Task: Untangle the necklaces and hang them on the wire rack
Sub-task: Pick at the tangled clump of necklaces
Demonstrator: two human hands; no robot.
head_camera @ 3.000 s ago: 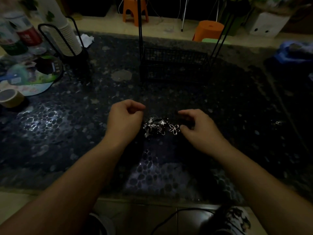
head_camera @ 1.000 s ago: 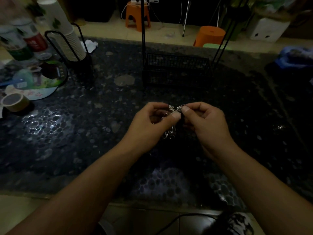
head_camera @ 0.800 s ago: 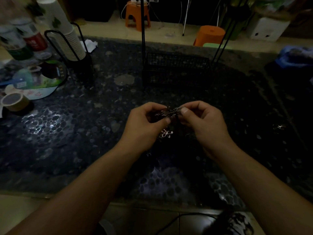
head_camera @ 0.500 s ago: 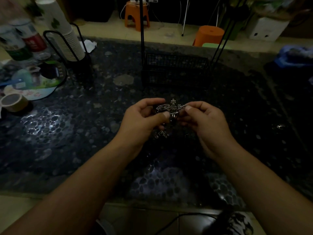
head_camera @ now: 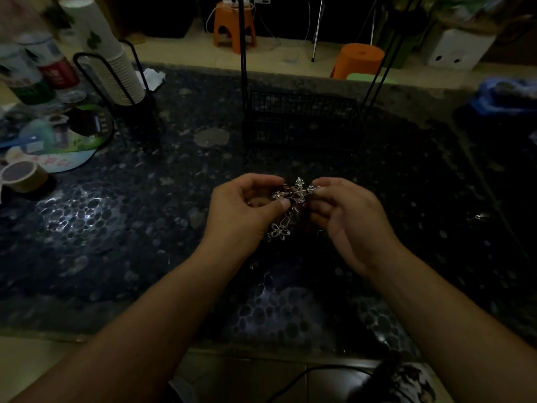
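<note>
A tangled clump of silver necklaces (head_camera: 293, 196) is held up above the dark pebble-patterned table (head_camera: 116, 228). My left hand (head_camera: 244, 213) pinches its left side between thumb and forefinger. My right hand (head_camera: 348, 216) pinches its right side. A flower-shaped pendant (head_camera: 279, 231) dangles below the clump, between the two hands. The black wire rack (head_camera: 302, 117) stands at the far middle of the table, with thin upright rods rising out of the frame. The chains themselves are too dim to trace.
A stack of paper cups in a black wire holder (head_camera: 110, 71) stands at the far left, with bottles, a round printed fan (head_camera: 58, 141) and a roll of tape (head_camera: 23, 175) nearby. Orange stools (head_camera: 360, 59) stand on the floor beyond. A blue cloth (head_camera: 505, 94) lies far right.
Three seconds ago the necklaces lay on the table between my hands. Both hands have since lifted the clump and keep pinching it; the flower pendant now hangs lower.
</note>
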